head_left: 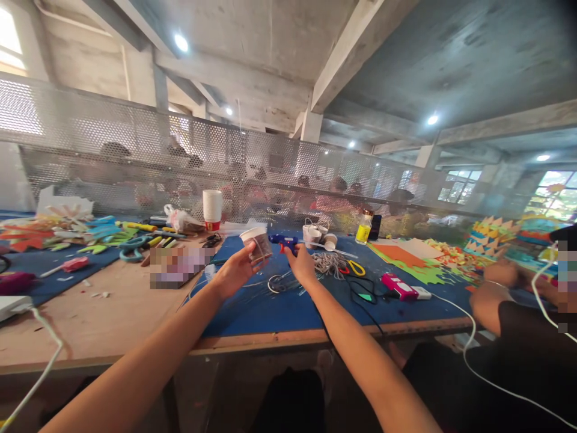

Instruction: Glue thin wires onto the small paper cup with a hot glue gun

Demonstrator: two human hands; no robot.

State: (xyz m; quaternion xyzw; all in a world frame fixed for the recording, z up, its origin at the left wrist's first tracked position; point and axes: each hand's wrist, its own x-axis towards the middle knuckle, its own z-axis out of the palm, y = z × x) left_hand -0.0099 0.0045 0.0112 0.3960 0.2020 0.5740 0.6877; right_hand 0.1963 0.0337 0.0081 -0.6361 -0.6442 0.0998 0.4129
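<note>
No legible text or numbers anywhere.

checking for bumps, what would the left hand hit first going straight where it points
Likely the blue glue gun in the right hand, the cup in the left hand leading; depth is unclear.

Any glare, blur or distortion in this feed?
In the head view, the upper-left window is blown white and a ceiling light glares; people behind the sloping perforated partition are hazy; a pixelated patch hides detail; cup and glue gun are readable.
</note>
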